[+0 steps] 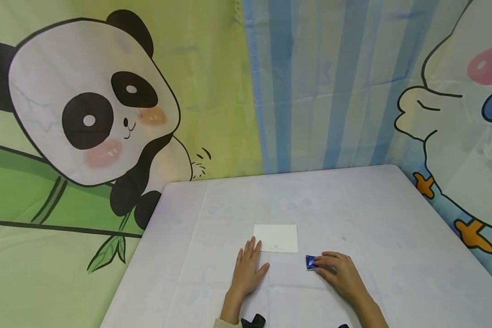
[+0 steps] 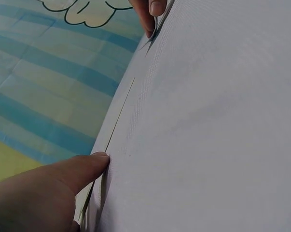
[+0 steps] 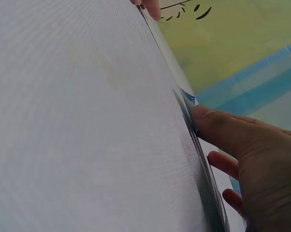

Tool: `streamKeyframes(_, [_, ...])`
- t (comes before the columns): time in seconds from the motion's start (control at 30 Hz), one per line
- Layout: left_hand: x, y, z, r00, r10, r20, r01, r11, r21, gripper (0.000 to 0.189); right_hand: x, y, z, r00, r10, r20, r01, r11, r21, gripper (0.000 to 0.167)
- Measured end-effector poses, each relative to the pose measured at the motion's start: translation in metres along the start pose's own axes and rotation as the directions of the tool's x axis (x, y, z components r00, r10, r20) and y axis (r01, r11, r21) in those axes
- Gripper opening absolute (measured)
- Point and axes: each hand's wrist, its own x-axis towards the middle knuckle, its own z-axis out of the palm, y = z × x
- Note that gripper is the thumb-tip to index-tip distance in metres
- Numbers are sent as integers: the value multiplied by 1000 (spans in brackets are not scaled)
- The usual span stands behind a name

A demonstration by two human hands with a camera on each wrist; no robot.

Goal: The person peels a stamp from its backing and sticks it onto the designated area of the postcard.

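Bench (image 1: pixel 377 214) with pale white covering, faint creases and rounded far corners. White card (image 1: pixel 275 238) lying flat near mid-bench, small faint mark close to its lower edge. Left hand (image 1: pixel 247 269) at the card's lower left corner, fingers straight and a little spread, tips over the card's edge, thumb out to the side; left grip therefore apart, pressing rather than clamping. Right hand (image 1: pixel 342 275) to the right of the card and slightly nearer the wearer, fingers bent; right grip clamped on a small blue packet (image 1: pixel 310 263), pinched by its right edge between thumb and fingers. Packet just beside the card's lower right corner, with a gap between (whether fully down on the bench or slightly raised, impossible to tell). In the right wrist view, only a sliver of blue past the thumb; in the left wrist view, card nearly edge-on, as a thin line. Beige cuff (image 1: pixel 225 323) and black strap (image 1: pixel 254 321) at the left wrist. Behind, hung cloth: cartoon panda (image 1: pixel 94 105) on green to the left, blue stripes (image 1: pixel 280 86) in the middle, white cartoon figure (image 1: pixel 467 150) with orange feet to the right.
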Motion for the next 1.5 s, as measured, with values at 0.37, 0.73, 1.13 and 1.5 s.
streamKeyframes(0.37, [-7,10,-7,992,-124,-17,119,973,-197,63,0,-2,1,1000,-2,-30,3,1000,26,16])
streamKeyframes(0.73, [-4,30,-12,983,-105,-149,55,952,-301,44,2,-16,0,997,76,-35,-72,993,99,10])
streamKeyframes(1.13, [-4,50,-9,999,-34,-28,23,945,-326,43,21,-37,-2,992,-33,-122,46,994,104,16])
streamKeyframes(1.5, [3,74,-16,994,99,37,-66,852,-520,34,41,-65,-17,990,8,-144,23,978,209,13])
